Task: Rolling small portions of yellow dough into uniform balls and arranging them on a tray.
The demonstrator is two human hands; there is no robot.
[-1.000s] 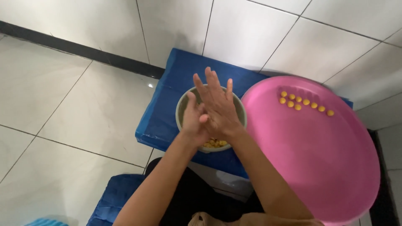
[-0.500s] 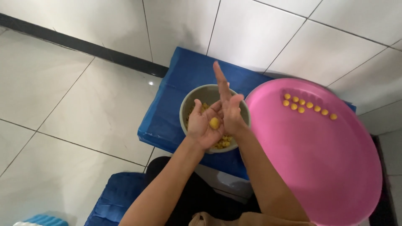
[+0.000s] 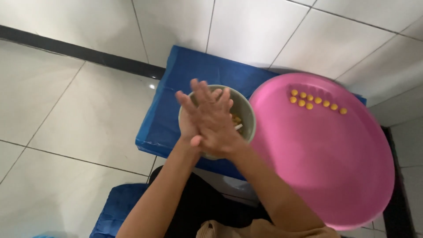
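Both my hands are pressed palm to palm over the bowl (image 3: 245, 115), centre of frame. My right hand (image 3: 211, 119) lies on top, fingers straight and slightly fanned, pointing to the upper left. My left hand (image 3: 188, 125) is underneath, mostly covered; only its edge and fingertips show. I cannot tell whether anything sits between the palms, the contact is hidden.

The bowl is pale green and round, directly under the hands. Inside it, at the right of the hands, I see a bit of yellow dough (image 3: 237, 119) and a pale stick-like piece touching it; the rest of the inside is covered.

The bowl stands on a blue cloth-covered block (image 3: 194, 75) that runs from the upper centre to the left centre of the frame. Just right of the bowl, touching or overlapping its rim, is a big round pink tray (image 3: 326, 167), filling the right half. In the tray's upper part sit small yellow balls (image 3: 315, 101) in two short rows, close together.

Floor (image 3: 66, 110) is pale tile, with a dark strip at upper left. A second blue cushion (image 3: 116, 207) shows at the bottom left, beside my forearm.
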